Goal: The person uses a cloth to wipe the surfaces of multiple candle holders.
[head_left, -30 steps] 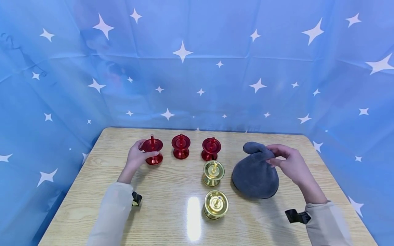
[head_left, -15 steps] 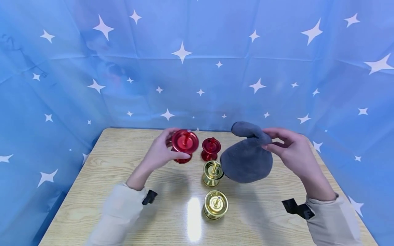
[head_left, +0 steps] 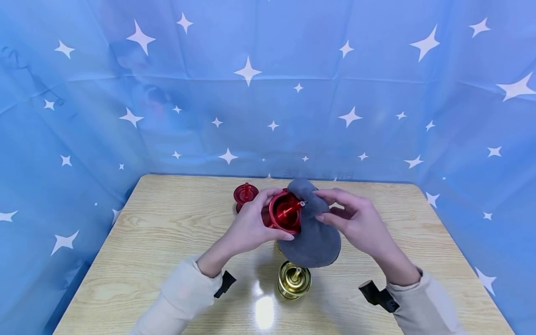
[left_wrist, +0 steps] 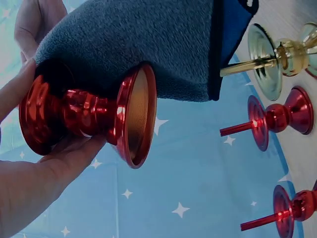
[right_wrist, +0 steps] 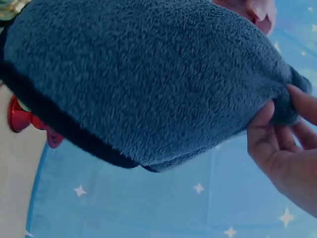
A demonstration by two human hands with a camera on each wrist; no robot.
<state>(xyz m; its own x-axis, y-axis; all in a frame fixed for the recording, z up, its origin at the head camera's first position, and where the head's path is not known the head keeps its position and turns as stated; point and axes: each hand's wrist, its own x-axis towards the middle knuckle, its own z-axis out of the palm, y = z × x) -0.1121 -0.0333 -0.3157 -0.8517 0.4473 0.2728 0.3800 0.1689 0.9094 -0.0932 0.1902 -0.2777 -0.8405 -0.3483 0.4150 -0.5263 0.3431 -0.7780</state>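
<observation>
My left hand (head_left: 247,228) grips a red metal candle holder (head_left: 279,217) around its narrow part and holds it off the table, tilted. In the left wrist view this candle holder (left_wrist: 86,111) lies on its side with its hollow base toward the table. My right hand (head_left: 358,221) pinches the bunched end of a grey plush cloth (head_left: 311,244) between thumb and fingers. The cloth hangs down beside the candle holder and touches or overlaps its rim; the exact contact is partly hidden.
Another red candle holder (head_left: 246,193) stands at the table's back. One more red candle holder (left_wrist: 285,116) shows in the left wrist view. A gold candle holder (head_left: 294,281) stands at the front; a second is mostly hidden by the cloth. Behind hangs a blue star-patterned curtain (head_left: 268,102).
My left hand has lifted the leftmost red candle holder and carried it right, tilting it. My right hand has raised the grey cloth and brought it left to the candle holder.
</observation>
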